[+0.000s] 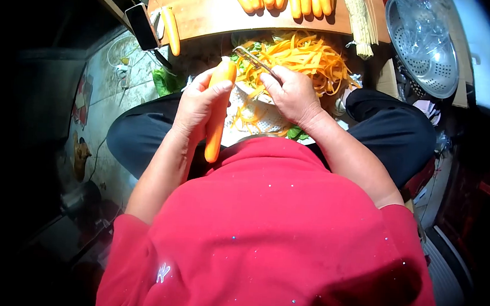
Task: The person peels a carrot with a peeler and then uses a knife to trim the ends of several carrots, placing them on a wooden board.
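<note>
Carrot (216,120) gripped near far end by left hand (197,101); right hand (295,96) holds probable peeler (255,61).

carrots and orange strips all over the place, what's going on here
Someone in a red top is seated with a carrot in the left grip and what looks like a metal peeler in the right grip. The peeler seems clear of the carrot just now. Orange peelings are heaped in front, below the edge of the wooden table. On the table is a row of carrots, with a single carrot apart at the left, near a phone.
</note>
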A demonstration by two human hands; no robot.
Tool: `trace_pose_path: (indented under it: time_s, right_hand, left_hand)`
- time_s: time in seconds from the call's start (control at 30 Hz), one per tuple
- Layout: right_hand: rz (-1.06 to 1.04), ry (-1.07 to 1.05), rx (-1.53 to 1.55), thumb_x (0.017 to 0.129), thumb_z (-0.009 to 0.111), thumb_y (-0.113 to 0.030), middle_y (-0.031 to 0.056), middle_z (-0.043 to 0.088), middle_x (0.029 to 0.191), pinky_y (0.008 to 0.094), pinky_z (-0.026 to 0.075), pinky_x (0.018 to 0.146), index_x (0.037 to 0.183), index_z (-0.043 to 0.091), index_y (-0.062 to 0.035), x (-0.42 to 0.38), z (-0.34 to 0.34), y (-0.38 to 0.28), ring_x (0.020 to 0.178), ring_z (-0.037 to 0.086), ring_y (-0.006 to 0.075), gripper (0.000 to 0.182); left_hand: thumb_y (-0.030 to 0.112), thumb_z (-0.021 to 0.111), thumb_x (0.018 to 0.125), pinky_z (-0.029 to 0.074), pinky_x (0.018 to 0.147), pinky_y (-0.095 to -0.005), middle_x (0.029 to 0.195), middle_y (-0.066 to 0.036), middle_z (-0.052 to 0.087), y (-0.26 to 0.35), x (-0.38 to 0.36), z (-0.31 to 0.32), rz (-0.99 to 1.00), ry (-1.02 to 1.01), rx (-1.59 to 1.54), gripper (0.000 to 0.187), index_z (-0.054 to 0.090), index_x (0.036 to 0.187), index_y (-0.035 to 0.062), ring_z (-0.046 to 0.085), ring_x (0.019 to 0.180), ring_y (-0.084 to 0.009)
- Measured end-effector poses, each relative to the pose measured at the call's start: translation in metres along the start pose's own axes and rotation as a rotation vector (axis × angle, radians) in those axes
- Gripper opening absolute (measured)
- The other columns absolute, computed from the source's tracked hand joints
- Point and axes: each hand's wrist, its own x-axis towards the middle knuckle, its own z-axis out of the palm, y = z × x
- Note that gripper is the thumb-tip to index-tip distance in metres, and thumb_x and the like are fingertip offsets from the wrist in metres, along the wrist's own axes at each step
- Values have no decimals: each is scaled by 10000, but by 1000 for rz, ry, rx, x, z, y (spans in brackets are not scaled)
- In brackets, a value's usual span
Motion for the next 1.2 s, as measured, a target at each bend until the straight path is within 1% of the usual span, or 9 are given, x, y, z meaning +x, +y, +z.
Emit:
trace_pose_path:
  time_s: [0.1,0.2,0.53,0.6,0.77,0.93,1.1,1.13,1.2]
  right_hand:
    - [-28,-20,5,891,613,-259,184,623,731,391,484,618,841,612,-18,-2,0,-7,671,616,340,246]
    - [-96,-29,-7,884,616,-275,178,633,742,413,494,628,840,624,-39,-4,-1,-10,694,622,360,240]
    - [-103,-71,-169,897,570,-321,155,650,803,442,501,693,867,631,-69,1,-3,-5,767,635,349,261]
    - [-72,-73,-226,900,555,-342,155,659,828,449,504,715,881,637,-76,2,-2,-5,789,639,351,279]
    - [127,-170,-236,897,536,-387,171,672,875,456,505,761,940,660,-84,5,2,0,841,644,361,330]
    - [381,-92,-317,898,529,-377,190,668,843,456,509,755,919,668,-78,21,-4,34,817,644,381,330]
    - [79,-96,-130,898,581,-285,191,644,792,414,502,681,867,648,-38,7,6,6,756,636,356,258]
    - [84,-98,-127,898,581,-285,191,644,792,414,502,681,867,648,-38,5,9,3,756,636,356,258]
    - [-21,-110,-219,908,530,-356,166,661,786,452,513,711,850,643,-61,3,8,-1,769,645,358,321]
  left_hand:
    - [135,783,771,474,803,-243,1051,-61,621,-2,1,0,41,32,142,534,542,1232,15,578,893,-109]
    - [144,794,762,474,842,-259,1072,-74,625,-2,0,1,62,38,227,542,547,1223,1,584,941,-126]
    - [147,804,750,482,826,-260,1050,-83,636,0,4,0,19,34,311,536,557,1196,-17,594,927,-133]
    - [120,765,775,465,702,-233,979,-33,623,-3,6,0,7,24,283,452,570,1173,31,567,809,-94]
    - [128,780,763,459,724,-228,980,-31,624,-8,12,-3,9,17,347,463,572,1165,31,567,830,-97]
    - [151,810,739,466,792,-238,1013,-39,630,-1,6,4,76,-53,438,507,567,1166,21,584,905,-120]
    - [202,826,706,491,824,-282,1012,-75,647,-4,17,-2,239,77,896,529,581,1130,3,622,926,-153]
    - [197,824,694,498,816,-290,1006,-91,653,-5,18,-2,309,128,1059,523,587,1117,0,633,917,-168]
    - [195,820,672,503,813,-301,982,-121,655,-6,21,1,350,156,1099,508,600,1085,-3,647,909,-205]
